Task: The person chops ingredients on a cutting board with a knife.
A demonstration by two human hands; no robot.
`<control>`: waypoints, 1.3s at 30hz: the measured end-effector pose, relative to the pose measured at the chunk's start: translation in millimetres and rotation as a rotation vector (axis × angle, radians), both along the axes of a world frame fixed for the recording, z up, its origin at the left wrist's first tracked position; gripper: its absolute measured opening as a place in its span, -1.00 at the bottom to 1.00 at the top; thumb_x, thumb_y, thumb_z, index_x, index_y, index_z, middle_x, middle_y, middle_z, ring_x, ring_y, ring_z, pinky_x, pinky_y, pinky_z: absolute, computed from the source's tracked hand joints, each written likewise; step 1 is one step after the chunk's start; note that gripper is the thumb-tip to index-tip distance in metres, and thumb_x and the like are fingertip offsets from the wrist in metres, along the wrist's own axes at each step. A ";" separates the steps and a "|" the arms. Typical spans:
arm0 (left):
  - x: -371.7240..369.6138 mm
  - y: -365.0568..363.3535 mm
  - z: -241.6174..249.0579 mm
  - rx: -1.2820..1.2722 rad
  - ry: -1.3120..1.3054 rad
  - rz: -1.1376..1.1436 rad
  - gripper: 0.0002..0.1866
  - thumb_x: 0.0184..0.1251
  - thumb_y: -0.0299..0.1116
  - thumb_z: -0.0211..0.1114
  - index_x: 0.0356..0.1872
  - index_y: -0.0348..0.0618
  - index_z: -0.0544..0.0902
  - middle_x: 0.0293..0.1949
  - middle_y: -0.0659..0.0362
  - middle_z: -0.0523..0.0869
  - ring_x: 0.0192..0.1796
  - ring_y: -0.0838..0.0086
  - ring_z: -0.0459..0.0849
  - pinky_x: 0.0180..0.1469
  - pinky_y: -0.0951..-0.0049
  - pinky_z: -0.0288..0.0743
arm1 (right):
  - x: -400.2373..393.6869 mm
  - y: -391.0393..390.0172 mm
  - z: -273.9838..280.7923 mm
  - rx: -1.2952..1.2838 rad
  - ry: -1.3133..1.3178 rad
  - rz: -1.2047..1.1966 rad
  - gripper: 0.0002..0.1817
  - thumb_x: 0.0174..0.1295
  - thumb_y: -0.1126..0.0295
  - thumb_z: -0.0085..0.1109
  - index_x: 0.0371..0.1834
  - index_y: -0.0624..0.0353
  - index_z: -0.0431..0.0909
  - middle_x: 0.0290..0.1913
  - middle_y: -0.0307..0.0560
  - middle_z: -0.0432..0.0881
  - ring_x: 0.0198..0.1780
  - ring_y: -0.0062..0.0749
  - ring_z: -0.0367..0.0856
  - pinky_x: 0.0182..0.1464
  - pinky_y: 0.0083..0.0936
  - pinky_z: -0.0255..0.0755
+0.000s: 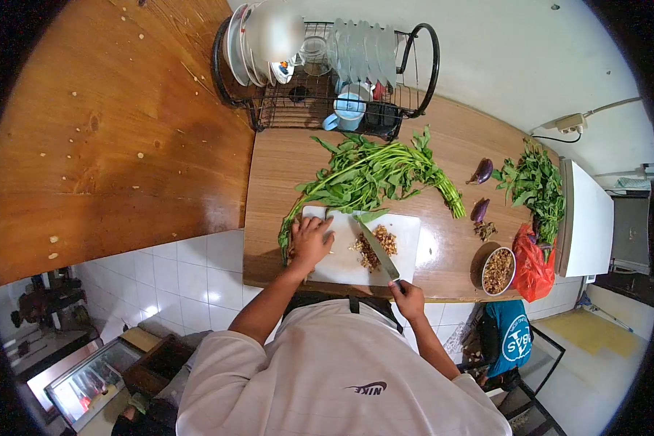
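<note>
A kitchen knife [380, 251] is gripped by its handle in my right hand [408, 299], at the board's near edge. Its blade slants up and left across a pile of chopped brown pieces [385, 240] on the white cutting board [407, 256]. My left hand [312, 240] rests on the board's left side, fingers spread and apart from the pile. Just beyond the board lies a big bunch of leafy green stems [370, 171], with some leaves hanging down past my left hand. A bowl [498, 271] of similar brown pieces stands to the right.
Eggplants [481, 171], more leafy greens [536, 185] and a red plastic bag [534, 265] are at the table's right. A wire dish rack [327, 109] with plates, glasses and a blue mug [349, 107] stands at the back. A wooden panel [116, 145] is at left.
</note>
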State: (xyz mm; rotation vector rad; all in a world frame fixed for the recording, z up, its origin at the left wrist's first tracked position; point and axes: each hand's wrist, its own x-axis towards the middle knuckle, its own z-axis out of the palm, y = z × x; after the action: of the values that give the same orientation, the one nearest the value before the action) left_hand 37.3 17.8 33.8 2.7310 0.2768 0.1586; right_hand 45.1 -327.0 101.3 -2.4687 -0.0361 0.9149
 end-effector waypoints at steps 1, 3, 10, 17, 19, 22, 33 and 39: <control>-2.8 -2.4 -1.3 -0.020 -0.029 -0.024 -0.49 0.30 -0.08 0.47 0.30 0.19 0.76 -0.13 0.27 0.63 0.10 0.29 0.54 0.12 0.02 0.27 | -0.4 -0.4 -2.4 0.007 -0.011 -0.009 -0.28 0.39 -0.28 0.27 0.05 0.30 0.79 -0.36 0.30 0.77 -0.25 0.19 0.82 -0.17 -0.09 0.64; -5.9 -5.9 1.8 0.027 0.011 -0.055 -0.41 0.29 -0.07 0.47 0.37 0.17 0.70 -0.09 0.26 0.63 0.12 0.28 0.53 0.14 0.03 0.25 | -0.8 -2.1 -5.1 0.005 -0.017 -0.007 -0.28 0.39 -0.28 0.27 0.05 0.30 0.79 -0.34 0.30 0.78 -0.24 0.20 0.82 -0.16 -0.09 0.65; 4.2 -0.2 4.3 0.023 0.008 0.104 -0.31 0.25 -0.02 0.49 0.45 0.13 0.65 -0.06 0.23 0.63 0.11 0.26 0.52 0.12 0.07 0.23 | -7.7 -6.4 -13.5 0.091 -0.140 -0.049 -0.38 0.45 -0.18 0.27 -0.34 0.28 0.67 -0.56 0.16 0.57 -0.53 0.04 0.51 -0.36 -0.15 0.42; 8.1 2.2 3.2 -0.055 0.028 0.189 -0.39 0.23 -0.07 0.51 0.35 0.16 0.70 -0.04 0.21 0.64 0.15 0.24 0.54 0.14 0.06 0.26 | -1.4 -0.2 -2.2 0.075 -0.116 -0.013 -0.34 0.45 -0.24 0.22 -0.34 0.28 0.65 -0.54 0.20 0.58 -0.48 0.10 0.57 -0.33 -0.12 0.45; 10.5 -0.1 4.3 -0.102 0.022 0.228 -0.41 0.21 -0.09 0.53 0.32 0.17 0.72 -0.03 0.21 0.65 0.16 0.23 0.55 0.14 0.06 0.27 | 1.2 3.1 4.3 0.086 -0.078 -0.032 -0.34 0.44 -0.25 0.22 -0.34 0.28 0.65 -0.54 0.19 0.59 -0.49 0.09 0.57 -0.34 -0.12 0.45; 15.3 -3.5 0.1 -0.152 0.002 0.305 -0.48 0.19 -0.12 0.55 0.22 0.18 0.75 -0.02 0.21 0.66 0.16 0.21 0.56 0.15 0.05 0.27 | 1.7 3.7 6.8 0.069 -0.059 -0.036 -0.34 0.45 -0.24 0.23 -0.35 0.28 0.64 -0.53 0.18 0.59 -0.49 0.07 0.58 -0.34 -0.13 0.45; -4.8 -32.5 7.9 -0.193 0.037 -0.090 -0.79 0.18 -0.21 0.55 -0.15 0.15 0.81 0.00 0.25 0.66 0.22 0.24 0.55 0.21 0.06 0.28 | 4.1 -5.8 -15.1 0.100 -0.085 -0.035 -0.36 0.45 -0.21 0.25 -0.35 0.29 0.65 -0.56 0.12 0.56 -0.53 -0.11 0.47 -0.36 -0.20 0.40; -11.3 -55.7 -5.0 -0.308 0.066 -0.103 -0.87 0.13 -0.27 0.57 -0.31 0.22 0.80 -0.13 0.38 0.76 0.08 0.37 0.65 0.12 0.10 0.29 | 11.3 -2.3 -4.3 0.113 -0.074 -0.035 -0.34 0.44 -0.21 0.25 -0.34 0.32 0.65 -0.57 0.10 0.55 -0.54 -0.15 0.48 -0.37 -0.20 0.40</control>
State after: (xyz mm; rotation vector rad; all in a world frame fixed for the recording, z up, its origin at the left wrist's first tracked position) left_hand 26.0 -37.9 28.9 2.4403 0.1621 -0.0032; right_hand 56.5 -329.3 97.0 -2.3902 -0.0674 0.7848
